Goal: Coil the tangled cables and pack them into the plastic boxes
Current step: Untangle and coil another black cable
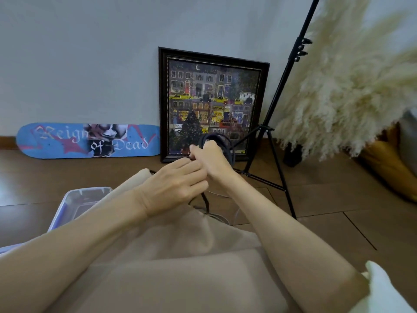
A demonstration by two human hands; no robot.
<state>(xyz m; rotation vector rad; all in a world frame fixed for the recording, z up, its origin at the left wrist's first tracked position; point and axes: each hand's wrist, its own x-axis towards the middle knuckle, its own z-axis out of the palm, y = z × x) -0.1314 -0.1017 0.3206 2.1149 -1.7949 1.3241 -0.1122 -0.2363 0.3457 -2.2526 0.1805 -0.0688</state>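
A dark cable coil (222,141) is held up in front of me, and my right hand (212,160) grips its loops in a fist. My left hand (178,185) lies just left of it, fingers extended toward the right hand and touching the cable's loose strand. That strand (205,203) hangs down below the hands onto my lap. A clear plastic box (74,201) with a bluish rim stands on the floor at the left, partly hidden by my left forearm. A second clear container (228,219) shows faintly below the hands.
A skateboard deck (88,141) and a framed picture (213,105) lean on the wall ahead. A black tripod stand (274,136) stands to the right, with pampas grass (352,91) beyond it. My beige-clothed legs fill the foreground on a brown wooden floor.
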